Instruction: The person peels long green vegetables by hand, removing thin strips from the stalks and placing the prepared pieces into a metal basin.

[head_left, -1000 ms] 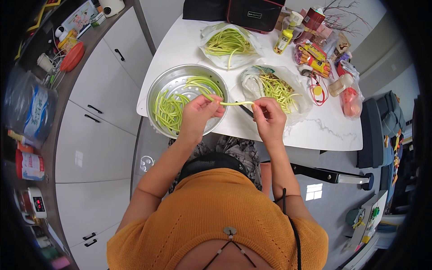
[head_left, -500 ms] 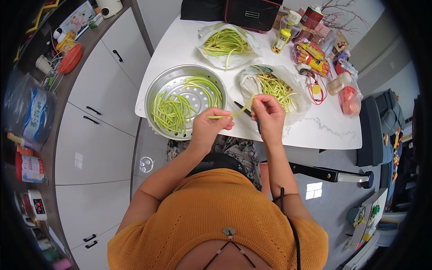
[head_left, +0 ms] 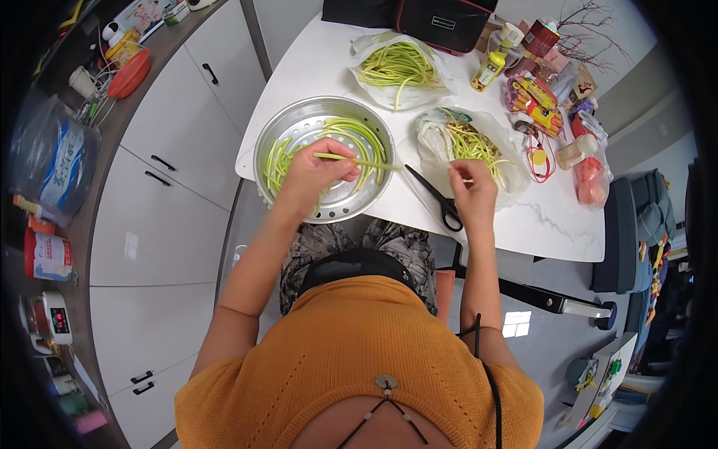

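Note:
My left hand (head_left: pixel 318 176) is over a round metal steamer pan (head_left: pixel 259 161) with holes in its bottom. Its fingers pinch a long green garlic scape (head_left: pixel 374 164) that points right, past the rim. More garlic scapes (head_left: pixel 366 138) lie curled in the pan. My right hand (head_left: pixel 476 196) has its fingertips pressed together at the near edge of a plastic bag (head_left: pixel 513 176) of short stem pieces (head_left: pixel 479 150); whether a small bit is between them is unclear. Black scissors (head_left: pixel 449 208) lie on the table between my hands.
A second bag (head_left: pixel 443 81) at the back holds a heap of long scapes (head_left: pixel 396 66). To the far right are a yellow bottle (head_left: pixel 488 71), snack packs (head_left: pixel 535 101), a jar (head_left: pixel 572 153) and a red bag (head_left: pixel 591 182). A black case (head_left: pixel 441 24) borders the table's back.
My left hand has moved left and up over the pan with the scape. My right hand has come off the scape and moved right to the bag's near edge, uncovering the scissors.

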The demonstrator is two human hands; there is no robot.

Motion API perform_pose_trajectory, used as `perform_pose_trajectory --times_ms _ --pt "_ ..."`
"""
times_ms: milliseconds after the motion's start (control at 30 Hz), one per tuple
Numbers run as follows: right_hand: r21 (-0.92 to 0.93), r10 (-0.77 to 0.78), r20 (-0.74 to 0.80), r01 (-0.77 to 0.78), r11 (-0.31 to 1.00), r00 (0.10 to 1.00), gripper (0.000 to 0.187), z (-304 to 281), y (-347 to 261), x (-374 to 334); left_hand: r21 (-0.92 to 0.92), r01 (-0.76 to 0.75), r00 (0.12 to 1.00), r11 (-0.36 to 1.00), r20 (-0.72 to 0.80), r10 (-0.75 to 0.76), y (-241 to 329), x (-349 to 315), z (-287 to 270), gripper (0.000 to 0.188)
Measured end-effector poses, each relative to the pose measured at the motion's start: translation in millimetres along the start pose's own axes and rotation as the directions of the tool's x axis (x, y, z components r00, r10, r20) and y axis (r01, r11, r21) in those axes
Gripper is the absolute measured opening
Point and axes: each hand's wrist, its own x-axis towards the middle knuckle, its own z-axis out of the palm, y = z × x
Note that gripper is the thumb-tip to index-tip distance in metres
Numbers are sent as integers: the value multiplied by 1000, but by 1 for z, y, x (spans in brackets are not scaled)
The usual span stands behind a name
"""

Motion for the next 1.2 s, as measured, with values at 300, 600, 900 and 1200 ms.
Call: perform_pose_trajectory --times_ms 300,600,900,1200 --pt "-114 27 -102 -39 993 994 16 -6 38 7 572 165 961 804 91 -262 24 18 -81 9" --pt "-32 34 -68 -36 999 997 12 0 28 6 966 -52 998 255 40 49 15 40 -93 17" --pt "13 33 -18 -32 999 999 12 4 19 1 955 -265 962 -132 271 30 -29 81 -22 16" --pt "33 57 -3 -57 998 998 11 0 17 -3 861 -406 908 -305 419 -27 -52 99 -6 16"
